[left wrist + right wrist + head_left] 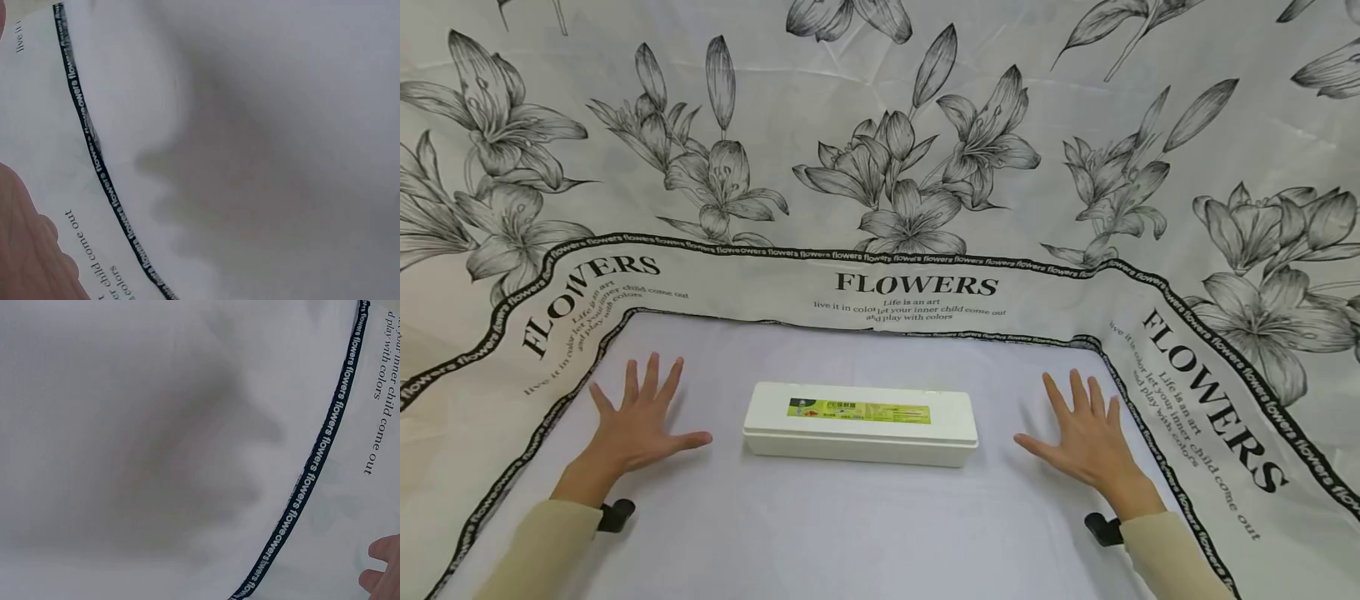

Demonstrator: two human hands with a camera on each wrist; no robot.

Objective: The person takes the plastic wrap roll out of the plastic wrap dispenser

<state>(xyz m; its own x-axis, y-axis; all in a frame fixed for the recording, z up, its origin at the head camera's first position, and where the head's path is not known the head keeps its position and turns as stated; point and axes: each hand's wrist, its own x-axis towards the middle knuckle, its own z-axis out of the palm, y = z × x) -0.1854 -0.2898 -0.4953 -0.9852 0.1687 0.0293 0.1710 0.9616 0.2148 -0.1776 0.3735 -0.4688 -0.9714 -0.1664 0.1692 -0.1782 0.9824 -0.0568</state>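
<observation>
A long white box [861,446] with a lid and a green-yellow printed label [859,411] lies lengthwise in the middle of the white surface. To its left, my left hand [638,427] is spread with fingers straight and thumb pointing toward the box, holding nothing. On the other side my right hand [1086,433] is spread the same way, thumb toward the box's right end. Both hands are apart from the box. In the left wrist view part of the hand [31,244] shows at the lower left; fingertips [381,562] appear at the lower right of the right wrist view.
A cloth with printed lilies [917,158] stands behind the surface. Its black lettered trim [880,257] and a border reading "FLOWERS" [917,284] frame the white area [865,533]. Soft hand shadows fall on the white cloth in both wrist views.
</observation>
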